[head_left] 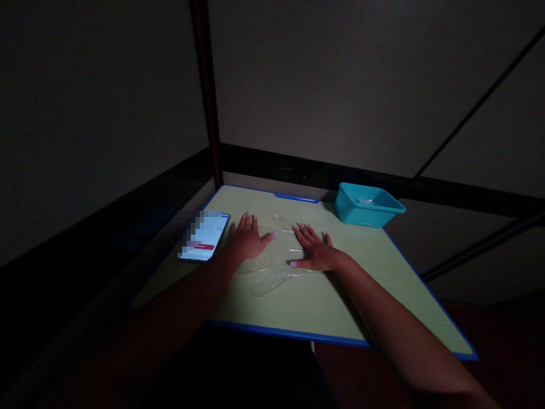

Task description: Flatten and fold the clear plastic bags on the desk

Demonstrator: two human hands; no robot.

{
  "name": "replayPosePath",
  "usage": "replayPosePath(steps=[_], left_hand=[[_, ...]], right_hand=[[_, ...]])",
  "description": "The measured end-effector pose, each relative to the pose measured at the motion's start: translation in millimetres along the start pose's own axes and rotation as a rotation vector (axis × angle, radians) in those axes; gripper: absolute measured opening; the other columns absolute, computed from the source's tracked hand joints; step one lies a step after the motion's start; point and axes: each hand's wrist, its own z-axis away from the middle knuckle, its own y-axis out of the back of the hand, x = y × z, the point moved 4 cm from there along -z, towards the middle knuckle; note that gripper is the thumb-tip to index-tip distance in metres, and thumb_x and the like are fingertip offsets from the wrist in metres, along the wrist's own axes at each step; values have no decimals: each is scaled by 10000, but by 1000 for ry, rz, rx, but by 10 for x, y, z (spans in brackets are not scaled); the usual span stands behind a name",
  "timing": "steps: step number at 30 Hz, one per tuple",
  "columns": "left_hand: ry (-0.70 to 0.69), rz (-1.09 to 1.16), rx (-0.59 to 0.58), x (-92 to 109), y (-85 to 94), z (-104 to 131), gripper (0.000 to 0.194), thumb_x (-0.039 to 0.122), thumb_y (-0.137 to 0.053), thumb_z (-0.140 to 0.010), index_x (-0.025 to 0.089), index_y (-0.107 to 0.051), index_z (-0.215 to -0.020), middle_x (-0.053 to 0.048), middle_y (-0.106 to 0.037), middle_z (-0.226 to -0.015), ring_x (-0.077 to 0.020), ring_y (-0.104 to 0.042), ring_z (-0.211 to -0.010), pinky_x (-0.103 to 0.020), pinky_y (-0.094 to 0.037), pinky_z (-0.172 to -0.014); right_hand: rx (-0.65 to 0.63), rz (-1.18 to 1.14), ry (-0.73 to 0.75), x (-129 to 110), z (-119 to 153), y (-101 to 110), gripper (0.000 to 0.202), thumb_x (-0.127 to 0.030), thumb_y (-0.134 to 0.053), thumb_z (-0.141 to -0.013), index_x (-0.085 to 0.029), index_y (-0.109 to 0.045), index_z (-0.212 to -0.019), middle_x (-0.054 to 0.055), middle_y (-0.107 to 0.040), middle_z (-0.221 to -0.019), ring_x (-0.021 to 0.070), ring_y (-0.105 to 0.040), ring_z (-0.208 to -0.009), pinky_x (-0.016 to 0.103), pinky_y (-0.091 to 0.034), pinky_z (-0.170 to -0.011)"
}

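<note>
A clear, thin plastic glove [272, 281] lies flat and a little wrinkled on the pale table top. One finger-like lobe points toward the front edge and another toward the back. My left hand [247, 238] rests palm down on its left part, fingers spread. On its right part lies my right hand [314, 250], also palm down with the fingers apart and the thumb toward the left. Both palms cover some of the plastic, so its full outline is hidden.
A lit phone [208, 236] lies at the table's left side, close to my left forearm. At the back right corner stands a turquoise plastic basket [361, 213] with something pale inside. The table [289, 315] has a blue rim, and walls stand behind and to the left.
</note>
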Motion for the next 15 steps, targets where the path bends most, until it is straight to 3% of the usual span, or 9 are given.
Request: replayPosePath(steps=[3, 6, 10, 15], left_hand=[[-58, -21, 85, 70, 77, 46, 829, 657, -168, -863, 65, -175, -1443, -194, -97, -1503, -302, -48, -1393, -543, -139, -1072], [-266, -21, 146, 229, 135, 139, 774, 636, -192, -876, 108, -196, -1443, -143, -81, -1515, -268, -45, -1399, -535, -135, -1077], [-518, 2, 83, 426, 103, 285, 852, 683, -285, -834, 96, -180, -1442, -138, -96, -1512, -273, -92, -1394, -527, -106, -1086], [-878, 52, -17, 624, 44, 464, 799, 668, -405, -811, 191, -241, -1430, -91, -230, -1495, -250, -215, -1367, -449, -117, -1101]], right_hand=[[36, -30, 25, 21, -3, 14, 1107, -786, -471, -658, -240, 75, -1451, 97, 111, -1507, 334, 98, -1371, 672, 47, -994], [138, -131, 75, -3, 14, 66, 940, -756, -348, -759, -240, -1, -1464, 98, 15, -1518, 320, 13, -1383, 659, 68, -1003], [331, -437, 190, -107, 78, 189, 722, -646, -12, -867, -263, -146, -1463, 60, -192, -1505, 257, -175, -1373, 576, -5, -1074], [386, -577, 419, -279, 134, 223, 689, -647, -40, -874, -307, -258, -1431, 23, -256, -1487, 220, -228, -1361, 516, -84, -1097]])
